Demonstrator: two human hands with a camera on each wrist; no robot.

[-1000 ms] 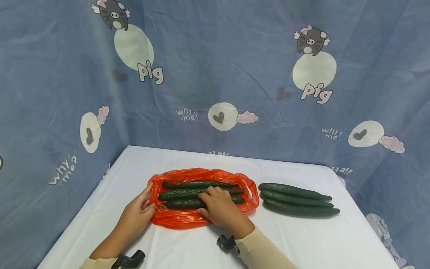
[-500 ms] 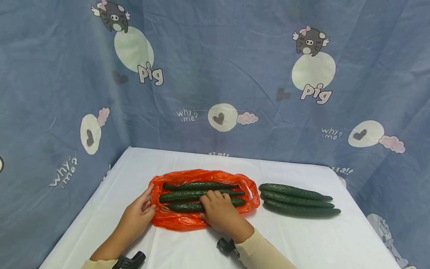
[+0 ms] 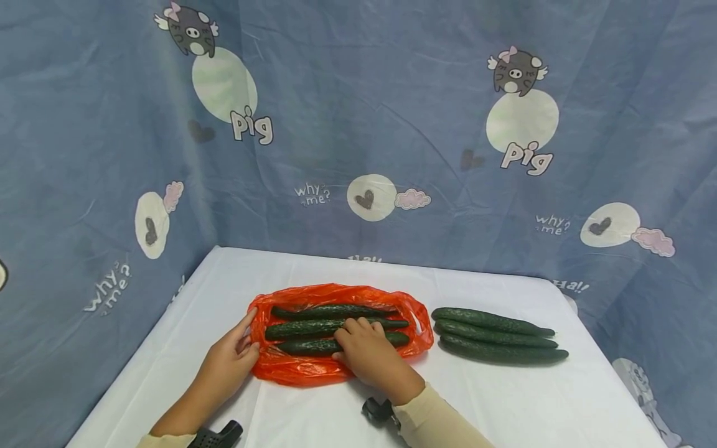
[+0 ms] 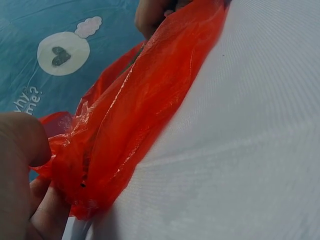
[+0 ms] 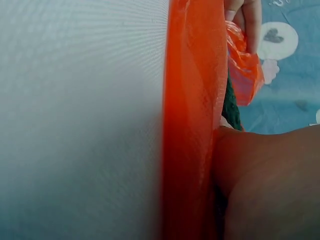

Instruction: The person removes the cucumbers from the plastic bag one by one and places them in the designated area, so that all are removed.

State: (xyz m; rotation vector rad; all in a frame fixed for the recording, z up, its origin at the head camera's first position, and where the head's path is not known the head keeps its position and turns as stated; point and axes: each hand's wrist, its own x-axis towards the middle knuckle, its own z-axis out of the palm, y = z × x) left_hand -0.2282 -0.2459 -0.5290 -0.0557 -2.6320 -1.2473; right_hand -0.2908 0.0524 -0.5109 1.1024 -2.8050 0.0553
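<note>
A red plastic bag [image 3: 297, 374] lies on the white-covered table, its mouth spread open upward. Inside it three dark green cucumbers lie side by side: a back one [image 3: 330, 310], a middle one [image 3: 302, 328] and a front one [image 3: 308, 347]. My left hand [image 3: 228, 356] pinches the bag's left end between thumb and fingers, as the left wrist view shows with the bag [image 4: 140, 110] bunched there. My right hand [image 3: 366, 353] reaches into the bag with curled fingers over the front cucumber. In the right wrist view, the bag's wall [image 5: 192, 100] hides those fingertips.
Three more cucumbers [image 3: 498, 336] lie together on the white cloth [image 3: 493, 404], just right of the bag. A blue patterned curtain [image 3: 358, 124] rises behind the table and along its sides. Black wrist cameras [image 3: 376, 410] sit on both wrists.
The front cucumber has shifted slightly right and nearer with my right hand, opening a small gap from the middle one. My left hand stays on the bag's left end.
</note>
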